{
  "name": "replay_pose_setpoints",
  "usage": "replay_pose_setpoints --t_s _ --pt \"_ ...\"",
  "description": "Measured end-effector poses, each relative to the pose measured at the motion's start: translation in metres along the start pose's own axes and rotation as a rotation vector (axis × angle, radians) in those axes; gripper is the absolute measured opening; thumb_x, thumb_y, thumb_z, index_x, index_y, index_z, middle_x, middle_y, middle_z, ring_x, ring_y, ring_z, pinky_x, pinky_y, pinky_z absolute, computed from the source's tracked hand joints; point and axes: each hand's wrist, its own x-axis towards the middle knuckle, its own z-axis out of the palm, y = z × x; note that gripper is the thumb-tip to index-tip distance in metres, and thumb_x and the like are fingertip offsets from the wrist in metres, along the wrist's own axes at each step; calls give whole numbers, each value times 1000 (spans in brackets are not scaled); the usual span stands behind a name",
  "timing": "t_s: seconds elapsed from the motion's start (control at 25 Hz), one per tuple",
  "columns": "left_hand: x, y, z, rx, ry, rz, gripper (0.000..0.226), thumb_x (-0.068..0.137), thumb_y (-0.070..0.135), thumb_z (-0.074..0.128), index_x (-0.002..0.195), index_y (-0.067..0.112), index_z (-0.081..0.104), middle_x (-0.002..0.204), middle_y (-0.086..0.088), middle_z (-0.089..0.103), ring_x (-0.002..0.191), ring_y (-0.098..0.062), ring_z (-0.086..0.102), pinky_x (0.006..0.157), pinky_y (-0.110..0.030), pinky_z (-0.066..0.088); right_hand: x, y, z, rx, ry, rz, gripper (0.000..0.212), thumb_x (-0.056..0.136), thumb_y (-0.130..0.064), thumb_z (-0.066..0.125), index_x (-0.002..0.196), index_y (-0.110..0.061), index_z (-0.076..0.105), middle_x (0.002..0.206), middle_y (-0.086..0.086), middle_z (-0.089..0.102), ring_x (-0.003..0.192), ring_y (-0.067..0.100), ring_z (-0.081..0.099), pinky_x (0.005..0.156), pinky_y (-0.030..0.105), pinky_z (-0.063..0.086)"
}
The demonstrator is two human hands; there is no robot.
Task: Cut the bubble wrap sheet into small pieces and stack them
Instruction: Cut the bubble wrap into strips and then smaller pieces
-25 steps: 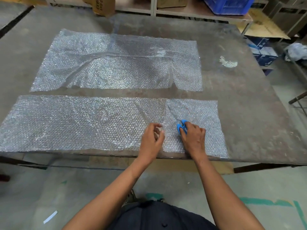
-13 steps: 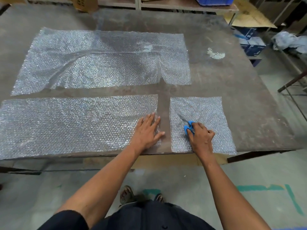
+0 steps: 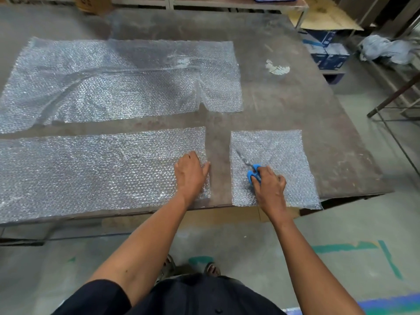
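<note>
A long bubble wrap strip (image 3: 91,173) lies along the table's near edge. My left hand (image 3: 191,173) rests flat on its right end, fingers straight. To the right, apart from the strip by a bare gap, lies a small cut piece (image 3: 279,155). My right hand (image 3: 268,185) rests on that piece and grips blue-handled scissors (image 3: 252,169), whose closed blades point up and left. A second, wider bubble wrap sheet (image 3: 118,80) lies farther back, with a partial slit near its right end.
The worn metal table (image 3: 306,123) has a white paint patch (image 3: 277,67) at the back right. Cardboard boxes and shelves stand beyond the far edge. Blue boxes (image 3: 327,51) and a cloth bundle (image 3: 386,50) sit on the floor at right.
The small piece has come free of the strip and slid right, opening a gap. My left hand went from pinching the wrap to lying flat on the strip's end.
</note>
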Motion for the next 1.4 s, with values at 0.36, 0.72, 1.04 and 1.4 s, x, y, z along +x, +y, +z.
replay_pose_setpoints --t_s 0.36,0.72,1.04,1.4 --pt "4 24 7 -53 -7 101 24 105 39 56 98 20 67 89 2 64 74 -15 58 66 -34 56 0 9 -4 31 -32 13 33 109 -35 51 141 -26 53 147 9 61 154 24 40 127 60 12" --pt "-9 88 26 -191 -131 230 31 106 48 52 120 22 63 107 5 63 90 -7 57 75 -22 53 3 45 -32 79 -46 24 32 108 -38 49 137 -26 54 138 2 64 138 26 55 125 65 15" --pt "-37 135 30 7 -87 208 58 103 68 38 116 17 62 106 -3 61 98 -19 57 94 -42 50 -4 51 -50 180 34 21 34 109 -43 46 136 -24 55 116 -10 64 107 9 62 129 52 16" --pt "-26 191 30 -75 -283 -176 33 98 46 69 107 15 63 115 -10 71 115 -31 59 103 -46 41 -10 57 -67 178 15 114 35 110 -40 52 135 -15 56 94 -1 67 87 23 66 80 42 53"
